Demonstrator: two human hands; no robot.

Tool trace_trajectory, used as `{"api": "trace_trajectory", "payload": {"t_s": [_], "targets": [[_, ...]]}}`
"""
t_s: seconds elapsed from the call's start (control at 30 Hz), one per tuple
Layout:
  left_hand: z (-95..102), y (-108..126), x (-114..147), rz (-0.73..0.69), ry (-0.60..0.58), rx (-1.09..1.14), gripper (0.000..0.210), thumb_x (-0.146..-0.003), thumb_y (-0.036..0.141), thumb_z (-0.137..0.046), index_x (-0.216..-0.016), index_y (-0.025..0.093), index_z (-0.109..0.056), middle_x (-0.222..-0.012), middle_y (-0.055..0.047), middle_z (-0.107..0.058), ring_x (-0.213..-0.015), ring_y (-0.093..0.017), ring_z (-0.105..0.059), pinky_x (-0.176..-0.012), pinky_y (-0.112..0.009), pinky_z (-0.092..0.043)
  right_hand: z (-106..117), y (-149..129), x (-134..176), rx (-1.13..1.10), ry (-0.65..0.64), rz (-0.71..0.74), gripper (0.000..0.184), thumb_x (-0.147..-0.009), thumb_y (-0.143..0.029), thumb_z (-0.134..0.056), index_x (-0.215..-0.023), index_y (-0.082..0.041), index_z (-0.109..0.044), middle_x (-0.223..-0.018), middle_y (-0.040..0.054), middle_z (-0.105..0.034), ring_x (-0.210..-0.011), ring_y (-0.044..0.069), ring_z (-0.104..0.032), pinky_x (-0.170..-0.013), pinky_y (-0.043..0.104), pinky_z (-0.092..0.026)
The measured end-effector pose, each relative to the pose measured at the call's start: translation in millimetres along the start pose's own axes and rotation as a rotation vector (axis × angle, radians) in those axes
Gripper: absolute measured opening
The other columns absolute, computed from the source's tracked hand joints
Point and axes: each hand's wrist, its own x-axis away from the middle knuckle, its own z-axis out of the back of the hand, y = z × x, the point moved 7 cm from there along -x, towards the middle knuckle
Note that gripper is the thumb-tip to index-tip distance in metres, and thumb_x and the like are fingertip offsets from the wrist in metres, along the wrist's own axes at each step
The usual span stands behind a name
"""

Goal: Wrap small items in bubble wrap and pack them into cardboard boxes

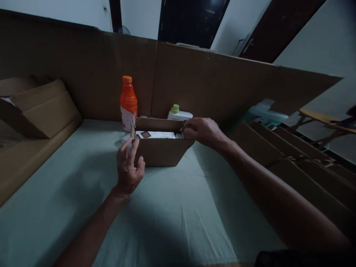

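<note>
Left hand (128, 168) and right hand (208, 131) are flanking a small cardboard box (160, 152), which is sitting open-topped on a pale green sheet (155, 222), near the middle of the view. The left hand is holding its thumb spread away from its fingers, with the fingertips touching the near left corner of the rim. The right hand is curling over the right end; its fingertips are partly hidden, so I cannot tell whether they are pinching the cardboard. Inside, a white pack (161, 135) is lying just below the rim. Behind the box, an orange bottle (128, 100) is standing upright on the left, and a white bottle (180, 114) with a green cap is showing above the far edge. Farther back, a cardboard panel (183, 78) is running across, with a dark door (191, 22) rising beyond it. Cardboard pieces (253, 142) are crowding the right side.
</note>
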Motion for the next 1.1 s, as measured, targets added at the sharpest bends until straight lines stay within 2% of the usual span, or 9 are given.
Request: {"api": "trace_trajectory", "payload": {"t_s": [0.13, 0.27, 0.4, 0.53, 0.67, 0.77, 0.87, 0.97, 1.1], "targets": [[2.7, -13, 2, 0.104, -0.007, 0.052, 0.074, -0.086, 0.019, -0.060, -0.155, 0.021, -0.033, -0.147, -0.019, -0.046, -0.136, -0.033, -0.048, -0.113, -0.053, -0.041, 0, 45, 48, -0.272, 0.249, -0.095, 0.025, -0.088, -0.026, -0.056, -0.100, -0.016, -0.075, -0.094, 0.0085, -0.075, -0.078, 0.019, -0.066, -0.073, 0.030, -0.049], [-11.1, -42, 16, 0.367, -0.131, 0.160, 0.073, -0.083, 0.023, -0.064, -0.151, 0.021, -0.038, -0.144, -0.018, -0.051, -0.131, -0.032, -0.054, -0.112, -0.053, -0.044, -69, 60, 67, -0.509, 0.104, -0.175, 0.045, -0.083, -0.034, -0.066, -0.124, -0.015, -0.066, -0.105, 0.0103, -0.074, -0.066, 0.015, -0.062, -0.068, 0.031, -0.051], [-35.0, -61, 36, 0.567, -0.273, 0.303, 0.067, -0.082, 0.027, -0.065, -0.145, 0.021, -0.044, -0.135, -0.015, -0.060, -0.125, -0.030, -0.060, -0.108, -0.051, -0.048, -121, 30, 55, -0.665, -0.036, -0.142, 0.054, -0.083, -0.034, -0.067, -0.132, -0.013, -0.056, -0.120, 0.0142, -0.070, -0.077, 0.018, -0.066, -0.072, 0.031, -0.053], [-52.1, -50, 42, 0.651, -0.294, 0.427, 0.071, -0.081, 0.028, -0.066, -0.147, 0.022, -0.042, -0.129, -0.013, -0.065, -0.118, -0.029, -0.066, -0.102, -0.047, -0.053, -120, 23, 56, -0.642, 0.018, -0.148, 0.040, -0.083, -0.028, -0.062, -0.121, -0.014, -0.059, -0.109, 0.0126, -0.072, -0.089, 0.023, -0.067, -0.076, 0.033, -0.053], [-51.2, -2, 46, 0.617, -0.348, 0.465, 0.070, -0.080, 0.027, -0.066, -0.146, 0.021, -0.044, -0.123, -0.013, -0.069, -0.115, -0.029, -0.067, -0.101, -0.048, -0.053, -101, 48, 103, -0.620, 0.098, -0.235, 0.030, -0.083, -0.033, -0.060, -0.106, -0.015, -0.062, -0.095, 0.0117, -0.073, -0.081, 0.025, -0.068, -0.072, 0.035, -0.054], [-24.4, 29, 61, 0.608, -0.406, 0.477, 0.067, -0.082, 0.028, -0.064, -0.146, 0.022, -0.045, -0.130, -0.013, -0.067, -0.120, -0.030, -0.065, -0.102, -0.046, -0.053, -90, 45, 151, -0.601, 0.176, -0.249, 0.025, -0.084, -0.039, -0.059, -0.095, -0.017, -0.063, -0.087, 0.0112, -0.072, -0.077, 0.026, -0.067, -0.070, 0.038, -0.056], [28.4, 25, 80, 0.677, -0.377, 0.453, 0.063, -0.085, 0.031, -0.064, -0.146, 0.024, -0.047, -0.135, -0.013, -0.065, -0.124, -0.030, -0.063, -0.104, -0.045, -0.052, -95, 0, 186, -0.649, 0.205, -0.149, 0.020, -0.087, -0.034, -0.057, -0.096, -0.018, -0.064, -0.091, 0.0115, -0.071, -0.080, 0.025, -0.068, -0.072, 0.039, -0.059], [86.7, -13, 88, 0.777, -0.308, 0.447, 0.068, -0.084, 0.030, -0.064, -0.149, 0.024, -0.045, -0.139, -0.013, -0.062, -0.129, -0.033, -0.059, -0.107, -0.046, -0.050, -107, -70, 211, -0.732, 0.221, 0.041, 0.044, -0.089, -0.029, -0.058, -0.131, -0.019, -0.055, -0.122, 0.0169, -0.066, -0.096, 0.027, -0.068, -0.079, 0.041, -0.062], [145.5, -81, 78, 0.890, -0.194, 0.452, 0.064, -0.071, 0.030, -0.071, -0.134, 0.019, -0.063, -0.126, -0.013, -0.071, -0.120, -0.037, -0.063, -0.097, -0.047, -0.056, -120, -155, 241, -0.821, 0.115, 0.239, 0.082, -0.093, -0.022, -0.056, -0.162, -0.025, -0.014, -0.159, 0.0207, -0.035, -0.121, 0.030, -0.063, -0.087, 0.044, -0.064]]}}
